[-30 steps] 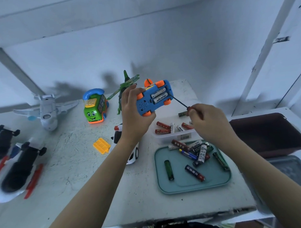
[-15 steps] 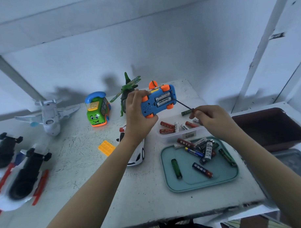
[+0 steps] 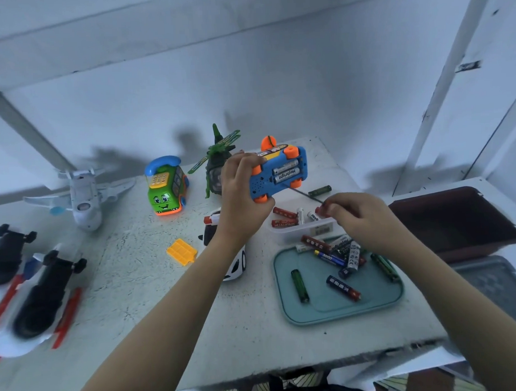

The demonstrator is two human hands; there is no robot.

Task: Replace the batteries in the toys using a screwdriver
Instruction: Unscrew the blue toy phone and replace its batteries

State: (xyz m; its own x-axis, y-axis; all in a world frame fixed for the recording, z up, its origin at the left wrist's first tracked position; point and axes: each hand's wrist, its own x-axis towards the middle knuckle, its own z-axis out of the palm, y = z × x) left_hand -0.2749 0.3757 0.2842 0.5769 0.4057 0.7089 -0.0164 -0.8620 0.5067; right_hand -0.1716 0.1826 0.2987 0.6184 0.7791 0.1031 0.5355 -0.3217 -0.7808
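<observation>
The left hand (image 3: 239, 196) is wrapped around one end of the blue toy car (image 3: 276, 174) and holds it up above the table (image 3: 137, 287), belly up. Two batteries (image 3: 285, 171) show in its open slot. The hand hides that end of the car. It also hides part of the white toy car (image 3: 237, 263) under the wrist.

The right hand (image 3: 360, 218) pinches the screwdriver (image 3: 305, 195). Its fingers cover most of the red handle. The thin rod points to 10 o'clock, at the blue car.

At 9 o'clock, the black and red toys (image 3: 41, 296) are blurry and cut off by the edge.

Both hands keep their hold. The screwdriver tip is closer to the lower battery than a second ago.
</observation>
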